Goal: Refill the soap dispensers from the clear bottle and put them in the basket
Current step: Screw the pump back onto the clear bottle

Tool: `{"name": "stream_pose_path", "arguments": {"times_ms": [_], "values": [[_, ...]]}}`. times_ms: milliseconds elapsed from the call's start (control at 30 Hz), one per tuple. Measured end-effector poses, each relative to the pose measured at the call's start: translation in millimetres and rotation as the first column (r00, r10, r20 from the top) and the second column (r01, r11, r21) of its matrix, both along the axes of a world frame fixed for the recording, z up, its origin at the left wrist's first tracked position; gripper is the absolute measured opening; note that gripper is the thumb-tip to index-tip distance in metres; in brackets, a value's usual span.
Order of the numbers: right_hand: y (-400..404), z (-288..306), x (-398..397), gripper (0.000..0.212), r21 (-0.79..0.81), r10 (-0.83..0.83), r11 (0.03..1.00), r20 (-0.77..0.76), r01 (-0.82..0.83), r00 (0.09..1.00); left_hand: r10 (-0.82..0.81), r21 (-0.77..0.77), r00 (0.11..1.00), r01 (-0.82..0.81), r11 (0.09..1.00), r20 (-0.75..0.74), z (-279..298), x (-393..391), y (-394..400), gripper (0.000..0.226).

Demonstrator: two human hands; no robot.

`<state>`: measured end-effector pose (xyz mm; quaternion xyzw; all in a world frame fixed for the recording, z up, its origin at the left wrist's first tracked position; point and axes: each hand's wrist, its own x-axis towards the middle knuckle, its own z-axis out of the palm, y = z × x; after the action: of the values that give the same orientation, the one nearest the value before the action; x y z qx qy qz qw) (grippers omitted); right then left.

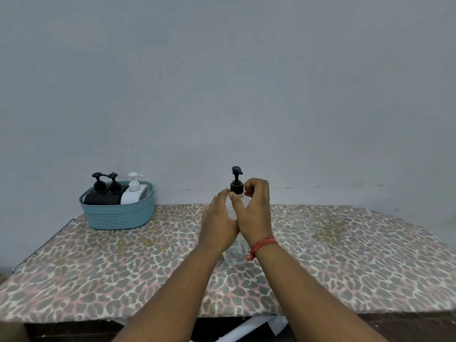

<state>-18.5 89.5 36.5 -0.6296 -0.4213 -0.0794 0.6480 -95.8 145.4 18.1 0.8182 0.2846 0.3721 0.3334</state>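
Note:
A clear bottle (234, 255) with a black pump (237, 180) stands upright at the table's middle. My left hand (218, 225) is wrapped around its body from the left. My right hand (255, 211), with a red thread at the wrist, curls its fingers at the bottle's black collar under the pump. Most of the bottle is hidden behind both hands. A light blue basket (118, 215) stands at the far left of the table. It holds two black dispensers (103, 197) and one white dispenser (132, 195), all upright.
The table (345, 255) wears a leopard-print cover and meets a plain grey wall at its back. A thin metal rail (42, 248) runs along the left edge. Something white (249, 329) shows below the front edge.

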Motion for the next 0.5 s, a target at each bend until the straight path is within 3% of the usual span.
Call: {"name": "stream_pose_path", "arguments": {"times_ms": [167,400,500], "values": [[-2.4,1.8,0.8,0.052,-0.067,0.192,0.977,-0.143,-0.203,0.971,0.004,-0.012,1.000,-0.004,1.000,0.000,2.5,-2.7,-4.1,0.061],[-2.2,-0.8,-1.8,0.049,-0.005,0.038,0.999,-0.027,-0.038,0.999,-0.016,-0.061,1.000,0.018,0.998,0.025,3.1,-4.4,-6.3,0.064],[0.0,-0.7,-0.1,0.056,-0.036,0.127,0.991,-0.075,-0.130,0.989,-0.024,-0.074,0.999,0.026,0.997,0.033,2.1,-3.7,-3.6,0.066]]}}
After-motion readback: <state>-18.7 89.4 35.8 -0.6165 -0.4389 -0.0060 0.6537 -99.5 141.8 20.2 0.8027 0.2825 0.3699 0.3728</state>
